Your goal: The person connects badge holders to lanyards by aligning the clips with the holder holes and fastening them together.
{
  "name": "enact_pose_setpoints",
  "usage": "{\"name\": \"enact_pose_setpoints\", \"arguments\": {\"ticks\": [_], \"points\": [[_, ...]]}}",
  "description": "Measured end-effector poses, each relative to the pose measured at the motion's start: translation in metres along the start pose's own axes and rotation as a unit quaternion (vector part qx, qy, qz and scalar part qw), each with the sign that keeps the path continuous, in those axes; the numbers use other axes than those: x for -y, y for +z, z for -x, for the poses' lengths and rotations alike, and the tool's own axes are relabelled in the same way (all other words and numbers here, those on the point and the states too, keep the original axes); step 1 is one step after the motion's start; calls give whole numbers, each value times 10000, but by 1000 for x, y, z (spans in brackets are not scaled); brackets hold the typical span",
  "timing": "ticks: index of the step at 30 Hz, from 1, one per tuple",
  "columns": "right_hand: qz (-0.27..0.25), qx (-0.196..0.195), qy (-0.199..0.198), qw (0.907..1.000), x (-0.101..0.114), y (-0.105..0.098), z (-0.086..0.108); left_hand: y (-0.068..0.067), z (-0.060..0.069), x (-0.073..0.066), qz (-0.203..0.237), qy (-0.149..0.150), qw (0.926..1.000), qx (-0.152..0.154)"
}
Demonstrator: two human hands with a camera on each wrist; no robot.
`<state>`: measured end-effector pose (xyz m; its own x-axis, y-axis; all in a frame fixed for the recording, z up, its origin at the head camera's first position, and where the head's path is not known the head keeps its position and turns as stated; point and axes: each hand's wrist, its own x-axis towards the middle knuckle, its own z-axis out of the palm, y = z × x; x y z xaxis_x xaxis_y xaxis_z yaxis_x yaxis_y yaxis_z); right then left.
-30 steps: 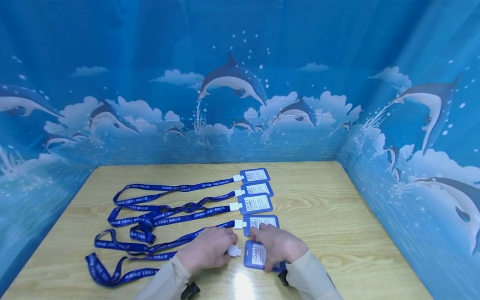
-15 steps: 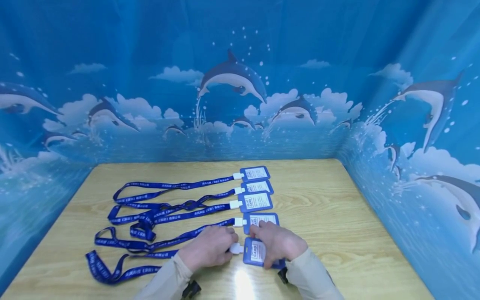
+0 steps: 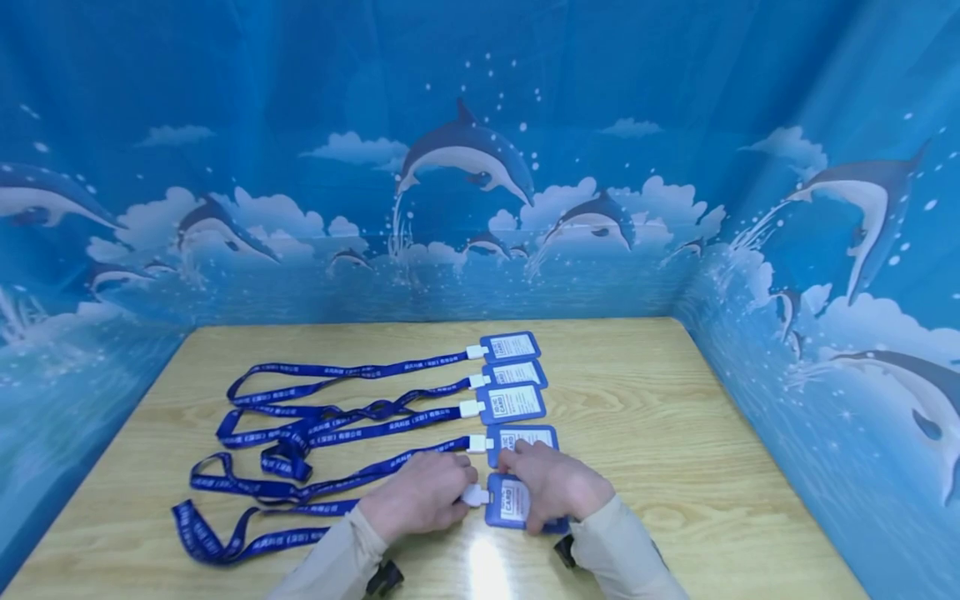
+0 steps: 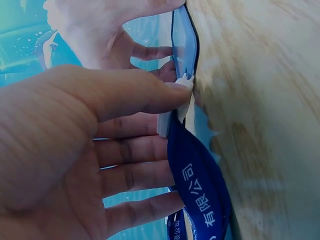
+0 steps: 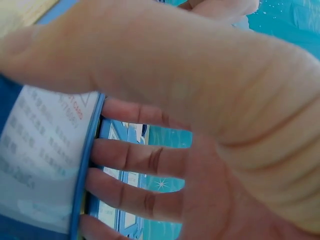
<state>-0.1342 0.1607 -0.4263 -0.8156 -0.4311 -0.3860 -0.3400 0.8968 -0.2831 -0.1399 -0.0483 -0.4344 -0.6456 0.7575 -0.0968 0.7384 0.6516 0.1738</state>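
Observation:
My left hand [image 3: 422, 497] pinches the white plastic clip [image 3: 474, 496] of a dark blue printed lanyard [image 4: 197, 180] between thumb and fingers. The clip's tip meets the slotted end of a blue badge holder [image 3: 512, 502]; whether it is hooked through the slot cannot be told. My right hand [image 3: 558, 483] grips that holder by its long edges, thumb on the near side and fingers on the far side. In the right wrist view, the white card [image 5: 47, 150] inside shows small print. Part of the holder is hidden under the right hand.
Beyond the hands lie several badge holders in a column, among them one [image 3: 513, 403] with its white clip [image 3: 471, 409] joined to a blue lanyard [image 3: 375, 434]. The lanyards stretch left in loops over the wooden table [image 3: 637, 400]. A dolphin-print curtain [image 3: 465, 250] surrounds the back and sides.
The clip in my left hand has shifted slightly right and closed the gap to the badge holder's slotted end. The holder has moved slightly left and away from the near edge.

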Motion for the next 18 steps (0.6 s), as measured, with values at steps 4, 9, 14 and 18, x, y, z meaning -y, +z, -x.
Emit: {"name": "enact_pose_setpoints", "arguments": {"ticks": [4,9,14,18], "points": [[126,-87,-98,9998,2,0,1,2,0,-1,-60,14,9999,-118],[306,-263,-260,9988,4,0,1,4,1,-3,-153,53,9995,-264],[398,-304,-255,9984,5,0,-1,4,-1,-2,-38,9,9998,-203],[345,-301,-272,9986,5,1,-2,4,-2,-2,63,-67,9999,-60]]}}
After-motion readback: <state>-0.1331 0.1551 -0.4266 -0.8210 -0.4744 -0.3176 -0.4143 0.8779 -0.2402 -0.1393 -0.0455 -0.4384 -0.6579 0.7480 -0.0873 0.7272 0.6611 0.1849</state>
